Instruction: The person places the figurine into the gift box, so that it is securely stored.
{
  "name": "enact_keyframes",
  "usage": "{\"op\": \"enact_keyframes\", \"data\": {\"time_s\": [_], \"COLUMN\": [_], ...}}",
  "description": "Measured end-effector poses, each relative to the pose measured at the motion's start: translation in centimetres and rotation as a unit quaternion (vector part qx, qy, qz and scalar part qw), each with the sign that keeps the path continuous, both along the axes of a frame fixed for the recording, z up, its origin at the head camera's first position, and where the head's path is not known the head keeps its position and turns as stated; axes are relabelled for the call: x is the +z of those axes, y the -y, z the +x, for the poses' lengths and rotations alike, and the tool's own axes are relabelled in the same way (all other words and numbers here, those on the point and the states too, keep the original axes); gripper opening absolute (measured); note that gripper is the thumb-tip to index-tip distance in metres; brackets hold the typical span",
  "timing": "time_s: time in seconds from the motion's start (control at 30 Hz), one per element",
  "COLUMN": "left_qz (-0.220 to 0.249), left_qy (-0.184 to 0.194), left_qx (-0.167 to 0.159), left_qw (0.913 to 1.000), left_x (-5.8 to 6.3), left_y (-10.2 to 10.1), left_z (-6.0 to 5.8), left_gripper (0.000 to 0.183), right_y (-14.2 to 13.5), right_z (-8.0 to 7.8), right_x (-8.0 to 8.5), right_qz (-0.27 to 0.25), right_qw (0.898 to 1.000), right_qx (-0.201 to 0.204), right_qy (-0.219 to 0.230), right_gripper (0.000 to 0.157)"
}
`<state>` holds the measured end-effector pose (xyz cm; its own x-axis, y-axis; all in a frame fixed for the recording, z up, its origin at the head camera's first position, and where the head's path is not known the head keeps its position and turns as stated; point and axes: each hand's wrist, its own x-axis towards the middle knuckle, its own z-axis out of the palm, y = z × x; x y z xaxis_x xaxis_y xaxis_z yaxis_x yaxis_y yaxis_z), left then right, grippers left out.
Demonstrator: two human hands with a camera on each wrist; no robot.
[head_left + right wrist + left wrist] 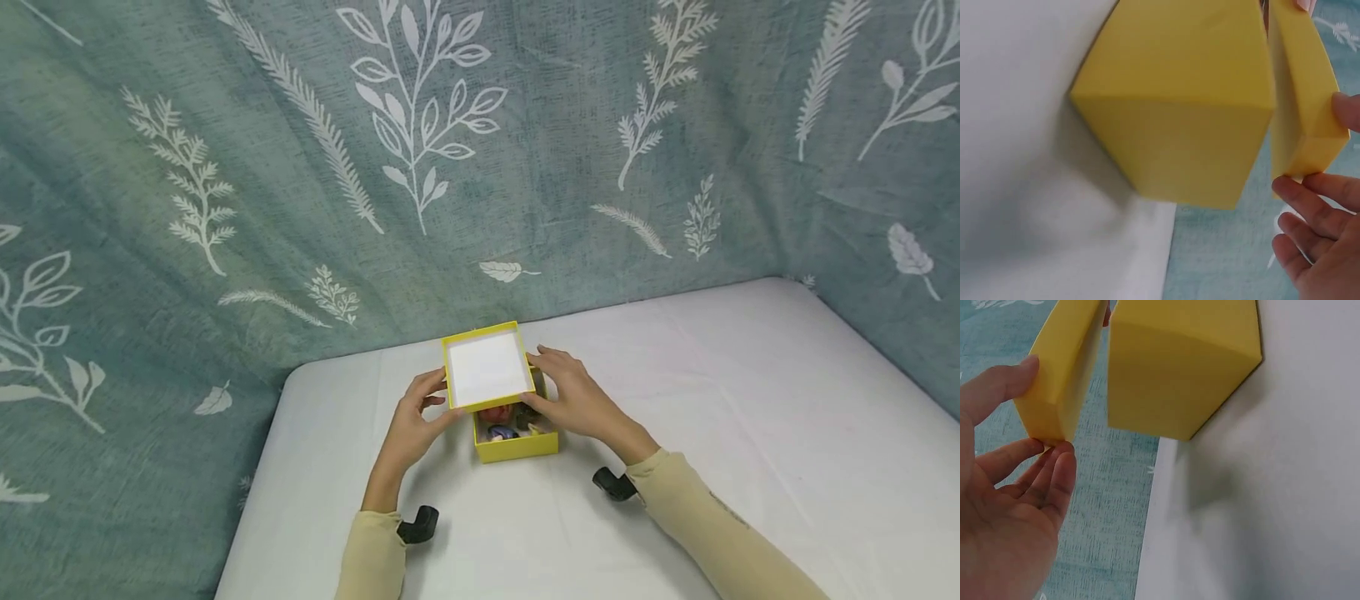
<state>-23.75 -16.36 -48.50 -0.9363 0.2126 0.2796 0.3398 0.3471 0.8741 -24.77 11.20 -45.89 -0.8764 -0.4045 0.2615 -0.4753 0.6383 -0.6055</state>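
Note:
Both hands hold a square box lid, white on the face toward the head camera with a yellow border. My left hand pinches its left side between thumb and fingers. On the opposite side, my right hand grips it the same way. Below the lid stands a yellow box, partly covered by it in the head view. Small red and blue items show inside the box; the rest of its contents is hidden. In the left wrist view a gap separates the lid from the box.
A white-covered table carries the box near its back edge. Behind it hangs a green-blue cloth with white leaf prints. Black wrist mounts jut from both sleeves close over the table.

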Motion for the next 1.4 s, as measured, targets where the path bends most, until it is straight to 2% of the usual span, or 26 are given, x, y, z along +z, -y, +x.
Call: {"op": "enact_keyframes", "data": {"time_s": [0.17,0.33,0.6,0.73,1.03,1.17,1.27,1.4], "left_qz": [0.013,0.025,0.022,0.022,0.023,0.038,0.055,0.050], "left_qy": [-0.008,-0.014,-0.005,-0.011,-0.010,-0.008,-0.002,-0.015], "left_qx": [-0.004,0.002,-0.010,-0.004,-0.006,-0.010,-0.010,-0.010], "left_qw": [0.9999,0.9996,0.9997,0.9997,0.9997,0.9992,0.9984,0.9986], "left_x": [-0.6,-0.5,2.1,2.3,2.4,2.2,2.1,2.2], "left_y": [-0.9,-1.5,-2.7,-2.9,-2.5,-2.5,-2.6,-2.9], "left_z": [-0.3,-0.3,1.5,1.9,1.7,1.5,1.4,1.3], "left_gripper": [0.065,0.064,0.062,0.062,0.062,0.072,0.081,0.079], "right_y": [-0.9,-1.3,-2.2,-2.4,-2.2,-2.1,-2.1,-2.0], "right_z": [0.0,-0.5,-0.3,-0.2,-0.5,-0.5,-0.6,-0.8], "right_x": [-0.7,-1.5,-2.1,-2.1,-2.6,-2.7,-2.7,-2.7], "right_qz": [-0.012,-0.018,-0.027,-0.035,-0.041,-0.044,-0.051,-0.064], "right_qw": [1.000,1.000,1.000,0.999,0.999,0.999,0.999,0.997], "right_qx": [-0.007,-0.009,-0.006,0.003,0.011,0.004,0.002,0.003], "right_qy": [0.005,0.002,0.009,0.008,0.007,0.000,-0.011,-0.039], "right_gripper": [0.065,0.065,0.063,0.061,0.059,0.062,0.064,0.067]}}
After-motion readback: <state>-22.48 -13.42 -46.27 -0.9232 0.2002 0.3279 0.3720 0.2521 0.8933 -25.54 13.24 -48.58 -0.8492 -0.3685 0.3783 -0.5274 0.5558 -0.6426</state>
